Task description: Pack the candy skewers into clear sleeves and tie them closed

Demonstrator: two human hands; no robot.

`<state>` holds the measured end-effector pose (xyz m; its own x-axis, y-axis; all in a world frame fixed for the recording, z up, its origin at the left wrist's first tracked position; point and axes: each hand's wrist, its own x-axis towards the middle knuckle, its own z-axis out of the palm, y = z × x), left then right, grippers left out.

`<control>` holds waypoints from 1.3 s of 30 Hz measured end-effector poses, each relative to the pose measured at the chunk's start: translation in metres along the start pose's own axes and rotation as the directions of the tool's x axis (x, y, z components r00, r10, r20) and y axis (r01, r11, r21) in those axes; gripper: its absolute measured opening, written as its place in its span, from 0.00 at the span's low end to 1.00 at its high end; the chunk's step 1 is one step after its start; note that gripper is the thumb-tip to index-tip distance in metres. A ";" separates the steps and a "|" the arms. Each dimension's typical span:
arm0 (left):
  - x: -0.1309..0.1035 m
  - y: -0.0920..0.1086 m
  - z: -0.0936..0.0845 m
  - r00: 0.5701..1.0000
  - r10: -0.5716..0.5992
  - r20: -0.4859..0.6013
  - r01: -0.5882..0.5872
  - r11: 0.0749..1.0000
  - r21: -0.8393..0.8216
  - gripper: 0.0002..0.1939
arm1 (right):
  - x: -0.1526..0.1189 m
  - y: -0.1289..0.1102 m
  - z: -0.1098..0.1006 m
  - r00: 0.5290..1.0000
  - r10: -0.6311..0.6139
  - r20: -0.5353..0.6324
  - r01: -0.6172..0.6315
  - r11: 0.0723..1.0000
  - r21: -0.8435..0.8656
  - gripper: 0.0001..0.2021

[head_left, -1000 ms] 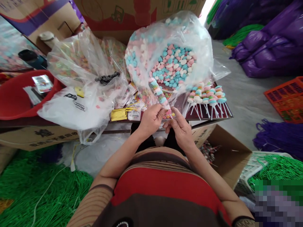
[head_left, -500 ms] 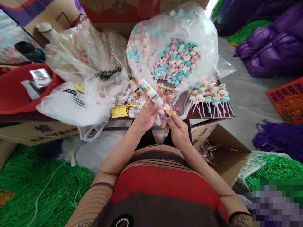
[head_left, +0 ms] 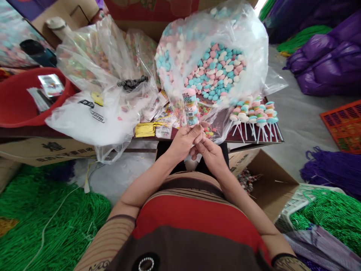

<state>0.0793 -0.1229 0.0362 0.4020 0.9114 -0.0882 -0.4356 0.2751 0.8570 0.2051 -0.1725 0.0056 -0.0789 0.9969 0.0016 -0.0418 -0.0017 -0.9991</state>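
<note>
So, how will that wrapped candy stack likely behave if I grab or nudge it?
The wrapped candy stack is probably fairly stiff, as it juts straight out beyond the left hand. Its printed clear wrapper looks smooth, so it may slip. The rounded sides suggest it could roll if laid down.

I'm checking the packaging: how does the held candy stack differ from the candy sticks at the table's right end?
The held candy stack is in a clear printed wrapper; the candy sticks show no printed wrapping. The left hand grips the held candy stack, while the candy sticks lie bunched on the table. Both stack pink and blue pieces in a row.
</note>
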 end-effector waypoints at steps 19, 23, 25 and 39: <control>-0.007 -0.008 -0.015 0.987 0.147 -0.060 -0.091 0.830 0.550 0.16 | 0.033 -0.025 0.001 0.900 -0.240 -0.364 0.310 0.940 0.146 0.14; -0.010 -0.005 -0.026 0.968 -0.096 0.233 0.032 0.964 0.264 0.23 | 0.040 -0.035 -0.010 0.985 -0.167 -0.037 0.171 0.976 0.135 0.22; -0.011 -0.003 -0.029 0.932 -0.160 0.326 0.117 0.982 0.149 0.25 | 0.047 -0.039 -0.013 0.989 -0.138 0.055 0.133 0.987 0.096 0.22; -0.013 0.030 -0.108 0.829 0.213 -0.517 -0.204 0.976 0.076 0.17 | 0.162 0.029 0.048 0.937 -0.238 0.256 0.344 0.761 -0.550 0.10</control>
<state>-0.0264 -0.0935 0.0082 -0.1763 0.9724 -0.1528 -0.4458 0.0595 0.8932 0.1434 -0.0148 -0.0210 -0.3188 0.9142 0.2500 0.4889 0.3846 -0.7830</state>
